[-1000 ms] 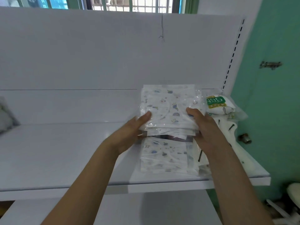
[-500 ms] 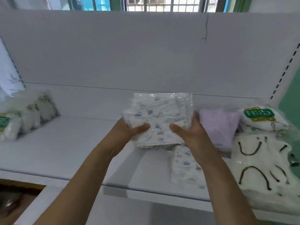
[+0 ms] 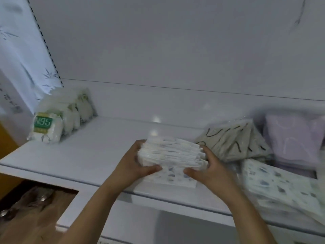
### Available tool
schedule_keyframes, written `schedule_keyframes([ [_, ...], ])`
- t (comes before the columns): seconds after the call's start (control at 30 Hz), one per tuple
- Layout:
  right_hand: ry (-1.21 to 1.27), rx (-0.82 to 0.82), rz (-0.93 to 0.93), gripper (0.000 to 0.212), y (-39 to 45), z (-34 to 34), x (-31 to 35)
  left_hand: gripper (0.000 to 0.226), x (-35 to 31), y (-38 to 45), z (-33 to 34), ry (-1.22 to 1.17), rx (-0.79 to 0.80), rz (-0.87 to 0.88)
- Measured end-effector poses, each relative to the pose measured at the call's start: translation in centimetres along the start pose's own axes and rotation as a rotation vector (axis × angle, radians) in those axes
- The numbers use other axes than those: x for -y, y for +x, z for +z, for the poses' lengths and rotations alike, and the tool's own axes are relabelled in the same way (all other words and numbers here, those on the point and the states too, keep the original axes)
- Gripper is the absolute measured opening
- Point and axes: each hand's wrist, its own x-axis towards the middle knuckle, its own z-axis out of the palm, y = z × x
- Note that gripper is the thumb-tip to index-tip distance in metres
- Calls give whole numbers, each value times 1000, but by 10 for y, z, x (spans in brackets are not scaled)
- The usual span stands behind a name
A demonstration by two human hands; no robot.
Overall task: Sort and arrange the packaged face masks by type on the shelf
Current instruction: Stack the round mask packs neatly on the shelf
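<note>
Two hands hold one stack of printed face-mask packets [image 3: 171,153] between them at the near middle of the white shelf [image 3: 98,148]: the left hand [image 3: 136,164] curls round the stack's left end with its thumb laid across the near face, and the right hand [image 3: 208,170] curls round the right end with its thumb likewise on the near face. The packets appear to stand on edge with the lower edge at or just above the shelf, though contact cannot be confirmed; pressing from both ends probably keeps the slippery wrappers squared so that the stack can be set down as one block. At the far left a row of N95 mask packets [image 3: 60,119] stands on edge against the back panel [image 3: 167,50], which suggests the standing arrangement intended for each type. Just right of the held stack lie grey packets with black ear loops [image 3: 233,142], leaning and fanned, with lilac packets [image 3: 295,138] beyond them at the far right. More printed packets [image 3: 279,185] lie flat at the near right, some over the shelf's front edge, so this type is judged not yet gathered. Bare shelf lies to the left of the stack; the grey packets crowd its right side.
</note>
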Motion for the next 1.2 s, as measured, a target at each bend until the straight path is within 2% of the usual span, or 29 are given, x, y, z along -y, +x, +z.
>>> schedule_keyframes([
  [0.1,-65,73,34,97,-9,-12,-3,111,6,2,9,15,216,42],
  [0.13,-119,77,56,99,-14,-13,-3,110,8,2,12,59,243,47],
  [0.23,-173,-57,3,64,-22,-19,-10,84,7,2,19,82,155,44],
  [0.27,-144,-74,0,64,-25,-22,-11,85,7,2,21,47,159,52],
  [0.37,-142,39,32,100,-32,-31,-21,108,6,0,31,27,300,84],
  [0.4,-201,58,44,105,-34,-31,-21,106,5,-1,35,70,304,88],
  [0.43,-231,42,45,101,-33,-32,-24,98,5,-1,37,106,276,82],
  [0.5,-195,-32,31,80,-30,-27,-26,79,2,0,37,109,201,54],
  [0.57,-122,-71,1,62,-21,-16,-26,76,0,-1,27,88,162,-4],
  [0.63,23,-36,12,55,-3,-2,-26,81,4,0,11,26,111,-86],
  [0.7,114,-4,25,53,15,19,-25,85,11,0,-10,-60,39,-144],
  [0.8,138,2,7,50,40,55,-14,80,21,4,-39,-145,-16,-151],
  [0.93,77,-30,-24,49,84,101,9,66,48,34,-84,-260,3,-128],
  [1.1,78,-10,-11,50,145,182,37,83,87,85,-165,-319,97,-112],
  [1.2,175,48,-1,59,172,224,62,68,100,114,-204,-302,-5,-115],
])
